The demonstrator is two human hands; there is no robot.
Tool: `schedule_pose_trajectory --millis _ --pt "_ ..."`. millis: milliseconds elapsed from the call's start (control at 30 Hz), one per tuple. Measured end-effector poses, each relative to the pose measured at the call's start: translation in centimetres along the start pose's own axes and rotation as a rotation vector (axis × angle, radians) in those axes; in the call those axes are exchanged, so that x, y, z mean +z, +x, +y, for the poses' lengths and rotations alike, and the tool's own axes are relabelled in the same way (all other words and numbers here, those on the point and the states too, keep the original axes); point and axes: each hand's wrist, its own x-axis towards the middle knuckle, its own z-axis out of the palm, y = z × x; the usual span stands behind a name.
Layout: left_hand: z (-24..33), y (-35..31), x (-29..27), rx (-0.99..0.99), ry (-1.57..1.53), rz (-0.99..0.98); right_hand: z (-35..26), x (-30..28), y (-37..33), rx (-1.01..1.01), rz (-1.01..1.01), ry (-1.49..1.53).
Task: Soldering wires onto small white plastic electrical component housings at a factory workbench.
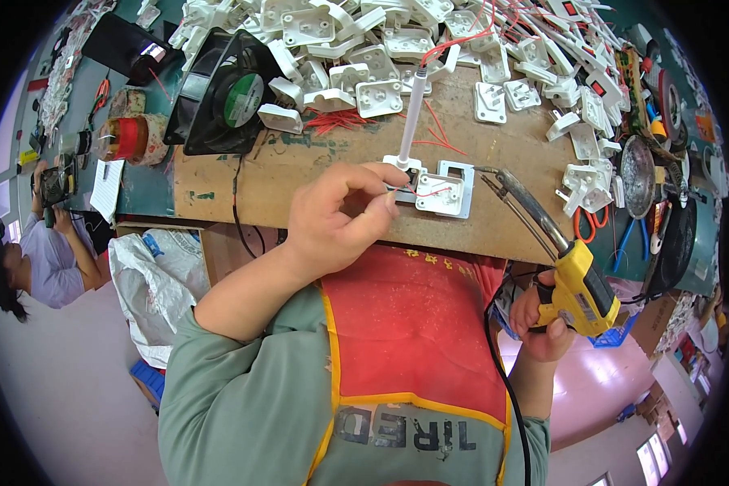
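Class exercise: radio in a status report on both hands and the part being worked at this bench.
Left hand pinching a red wire at the white plastic part. Right hand gripping the yellow soldering gun, tip beside the part. Heap of white parts behind, not blocking.

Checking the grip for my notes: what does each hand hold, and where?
Right hand grips the yellow soldering gun by its handle; left hand pinches a thin wire at the white part.

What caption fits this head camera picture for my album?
Left hand pinches thin red wires at a white plastic part on a wooden board; right hand holds a yellow soldering gun.
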Motion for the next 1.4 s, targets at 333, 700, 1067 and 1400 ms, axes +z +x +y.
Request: schedule_pose_trajectory --millis 333,700,1067,1400 --pt "0.3 1.9 -1.0 0.518 0.535 -0.291 -0.2 0.4 0.0 0.05 0.104 0.065" --pt "0.3 1.9 -0.7 0.506 0.626 -0.235 0.0 0.7 0.2 0.055 0.107 0.059" --pt "-0.2 1.9 -1.3 0.61 0.665 -0.124 0.6 1.5 0.2 0.066 0.017 -0.034" --pt "-0.1 1.9 -1.8 0.671 0.876 -0.227 1.3 2.1 0.0 0.177 0.029 -0.022"
